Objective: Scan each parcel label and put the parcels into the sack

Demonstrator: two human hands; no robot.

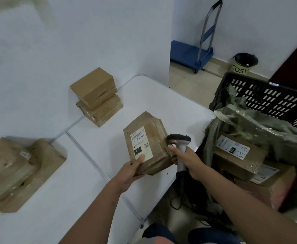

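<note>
the left hand [132,170] grips a taped cardboard parcel [146,144] from below, thumb on its white label [141,144], holding it above the counter [84,173] near the right edge. the right hand [188,160] is curled round the handle of a barcode scanner [180,147], its head just beside the parcel. the green sack [260,131], holding labelled boxes, sits off the counter's right edge.

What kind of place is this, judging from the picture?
Probably a small parcel sorting room: brown cardboard parcels with shipping labels, a grey handheld barcode scanner, and a blue folding platform trolley.
</note>
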